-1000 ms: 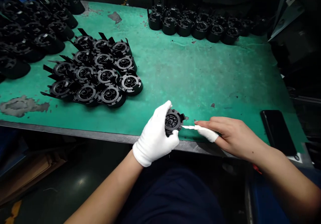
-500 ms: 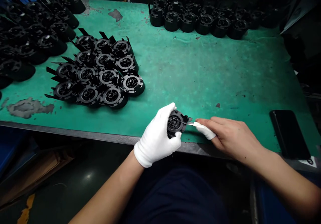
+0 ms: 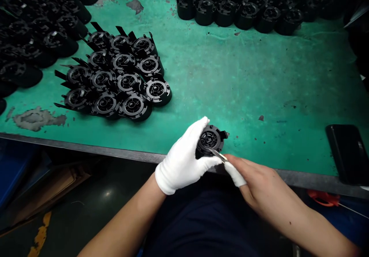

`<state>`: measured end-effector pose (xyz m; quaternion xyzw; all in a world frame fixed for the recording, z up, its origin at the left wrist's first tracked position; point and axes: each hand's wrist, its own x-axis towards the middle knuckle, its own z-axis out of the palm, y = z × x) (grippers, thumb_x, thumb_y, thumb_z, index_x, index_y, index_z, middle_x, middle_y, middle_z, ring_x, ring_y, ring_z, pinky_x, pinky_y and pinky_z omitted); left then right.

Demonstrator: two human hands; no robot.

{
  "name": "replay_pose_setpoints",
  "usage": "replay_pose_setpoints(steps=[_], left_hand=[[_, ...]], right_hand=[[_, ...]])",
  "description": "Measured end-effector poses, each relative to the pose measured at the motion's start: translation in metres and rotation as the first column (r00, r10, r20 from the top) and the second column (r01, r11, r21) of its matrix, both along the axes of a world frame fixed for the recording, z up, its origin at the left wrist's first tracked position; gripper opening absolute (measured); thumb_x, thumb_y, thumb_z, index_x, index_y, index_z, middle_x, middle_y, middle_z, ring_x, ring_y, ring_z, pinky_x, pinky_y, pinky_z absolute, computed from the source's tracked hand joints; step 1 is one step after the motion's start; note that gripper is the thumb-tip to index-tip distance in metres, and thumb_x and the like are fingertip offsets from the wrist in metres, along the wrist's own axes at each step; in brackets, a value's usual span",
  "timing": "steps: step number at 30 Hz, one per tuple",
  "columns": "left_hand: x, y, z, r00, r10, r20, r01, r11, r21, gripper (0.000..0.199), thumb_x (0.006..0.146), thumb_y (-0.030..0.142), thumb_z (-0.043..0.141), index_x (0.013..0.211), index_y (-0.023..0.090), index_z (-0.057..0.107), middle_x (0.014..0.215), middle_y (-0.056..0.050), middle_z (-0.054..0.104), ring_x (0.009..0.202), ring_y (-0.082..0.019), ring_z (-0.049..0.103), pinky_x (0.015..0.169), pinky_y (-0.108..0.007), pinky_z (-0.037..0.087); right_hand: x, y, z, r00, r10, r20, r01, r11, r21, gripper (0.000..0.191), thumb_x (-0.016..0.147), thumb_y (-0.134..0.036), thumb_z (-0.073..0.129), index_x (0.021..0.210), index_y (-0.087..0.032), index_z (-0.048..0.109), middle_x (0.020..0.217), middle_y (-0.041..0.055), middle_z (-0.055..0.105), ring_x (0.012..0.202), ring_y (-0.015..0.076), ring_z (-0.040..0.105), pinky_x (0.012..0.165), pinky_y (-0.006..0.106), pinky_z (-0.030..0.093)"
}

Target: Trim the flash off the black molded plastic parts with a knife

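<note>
A round black plastic part (image 3: 211,138) faces up near the table's front edge, with rings and small holes on its face. My left hand (image 3: 187,155), in a white glove, wraps round its left side, thumb below and fingers above. From the right, my right hand (image 3: 253,176) pinches a slim metal blade tool (image 3: 216,153); white covering shows on its thumb. The blade's tip lies over the lower face of the part; whether it touches is too small to tell.
Several similar black parts (image 3: 131,82) stand grouped left of centre on the green table (image 3: 230,76). More stand at the far left (image 3: 25,53) and along the back (image 3: 226,11). A black phone (image 3: 347,153) lies at the right, above an orange-red object (image 3: 323,198).
The tool has swung from the right edge of the part to its lower face, and my right hand has moved lower. The camera view has shifted slightly.
</note>
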<state>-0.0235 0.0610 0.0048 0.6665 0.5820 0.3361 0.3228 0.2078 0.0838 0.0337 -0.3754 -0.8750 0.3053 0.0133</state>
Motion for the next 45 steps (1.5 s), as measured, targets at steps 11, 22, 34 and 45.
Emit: replay_pose_setpoints(steps=[11,22,34,45], left_hand=[[0.005,-0.004,-0.002,0.998,0.059,0.034,-0.06,0.998,0.029,0.083,0.083,0.05,0.073,0.15,0.023,0.031,0.154,-0.012,0.041,0.143,-0.029,0.041,0.119,-0.049,0.04],[0.005,-0.003,-0.002,0.998,0.052,0.03,-0.053,0.998,0.04,0.08,0.085,0.048,0.071,0.149,0.022,0.032,0.153,-0.013,0.042,0.142,-0.031,0.042,0.119,-0.05,0.04],[0.005,-0.003,-0.003,0.999,0.04,0.032,-0.041,0.998,0.04,0.08,0.086,0.046,0.071,0.149,0.021,0.031,0.154,-0.013,0.041,0.143,-0.029,0.041,0.12,-0.047,0.039],[0.005,-0.003,-0.004,0.999,0.044,0.024,-0.045,0.998,0.045,0.082,0.085,0.048,0.072,0.149,0.02,0.031,0.154,-0.013,0.041,0.144,-0.028,0.041,0.121,-0.044,0.038]], right_hand=[[0.001,0.004,0.005,0.996,-0.036,-0.081,0.034,0.999,-0.031,0.046,0.093,-0.011,0.041,0.135,-0.02,0.057,0.128,0.0078,0.069,0.115,0.0214,0.067,0.098,0.036,0.057],[-0.001,-0.005,-0.004,0.998,-0.043,-0.037,0.045,0.997,0.063,0.049,0.09,-0.008,0.042,0.137,-0.016,0.053,0.13,0.012,0.067,0.112,0.0259,0.068,0.095,0.043,0.058],[-0.001,-0.006,-0.005,0.999,-0.053,-0.015,0.054,0.996,0.076,0.051,0.088,-0.008,0.042,0.138,-0.017,0.052,0.129,0.0124,0.067,0.11,0.0266,0.069,0.093,0.045,0.059],[0.0,0.005,0.001,1.0,0.026,-0.001,-0.026,0.998,0.053,0.051,0.087,-0.007,0.041,0.136,-0.013,0.056,0.128,0.0136,0.068,0.112,0.026,0.069,0.094,0.04,0.059]])
